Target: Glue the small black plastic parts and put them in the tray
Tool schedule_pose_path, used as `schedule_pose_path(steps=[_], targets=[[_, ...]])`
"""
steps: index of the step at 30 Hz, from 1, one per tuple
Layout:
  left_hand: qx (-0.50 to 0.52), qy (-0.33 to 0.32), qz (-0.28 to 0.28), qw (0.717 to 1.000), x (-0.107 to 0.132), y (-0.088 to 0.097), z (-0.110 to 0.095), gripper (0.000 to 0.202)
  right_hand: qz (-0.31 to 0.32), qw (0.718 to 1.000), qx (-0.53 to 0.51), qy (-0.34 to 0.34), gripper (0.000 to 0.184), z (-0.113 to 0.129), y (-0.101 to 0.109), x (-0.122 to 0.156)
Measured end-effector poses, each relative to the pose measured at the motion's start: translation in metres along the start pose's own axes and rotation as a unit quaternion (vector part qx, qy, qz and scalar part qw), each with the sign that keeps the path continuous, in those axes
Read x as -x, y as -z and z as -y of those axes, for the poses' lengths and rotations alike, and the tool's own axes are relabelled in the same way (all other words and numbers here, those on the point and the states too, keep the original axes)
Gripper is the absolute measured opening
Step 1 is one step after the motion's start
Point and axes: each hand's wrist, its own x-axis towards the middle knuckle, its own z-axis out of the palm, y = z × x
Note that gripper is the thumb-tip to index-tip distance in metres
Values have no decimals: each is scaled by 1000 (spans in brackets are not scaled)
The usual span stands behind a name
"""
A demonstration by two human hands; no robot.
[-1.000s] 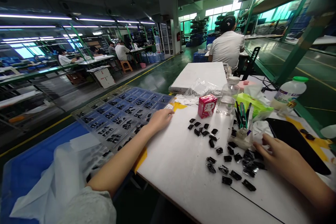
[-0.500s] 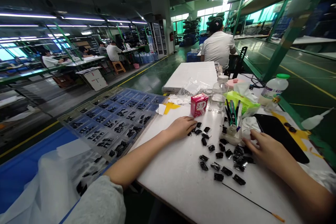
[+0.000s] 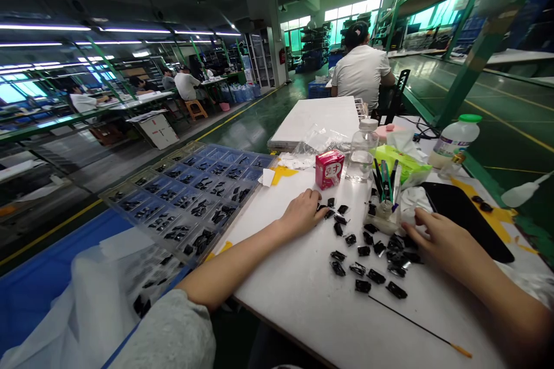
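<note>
The left hand [image 3: 303, 214] rests on the white bench [image 3: 285, 282], its fingers [image 3: 315, 211] curled and touching the nearest small black parts [image 3: 363, 251]; I cannot tell if they hold one. The right hand [image 3: 437, 245] lies at four o'clock from it, fingers [image 3: 411, 229] a little open just beside the pile, holding nothing I can see. A compartment tray [image 3: 182, 202] with more parts sits at nine o'clock.

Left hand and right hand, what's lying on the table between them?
The head view shows small black pieces scattered across the white table between the left hand and right hand.
</note>
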Motion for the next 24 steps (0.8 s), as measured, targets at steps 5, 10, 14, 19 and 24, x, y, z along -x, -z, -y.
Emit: schedule_pose_path(steps=[5,10,14,19,24], targets=[[-16,24,4,1000,3,2,-7,31,4,1000,-3,-3,34,1,1,0],[-31,23,6,999,4,2,-9,28,7,1000,-6,-4,34,1,1,-1],[-37,17,14,999,3,1,-10,27,7,1000,-8,-6,34,1,0,-1],[-37,8,26,999,4,-2,-10,28,6,1000,-10,-4,34,0,-1,-1],[-30,-9,23,999,5,-4,-9,27,3,1000,-10,2,35,0,0,0]])
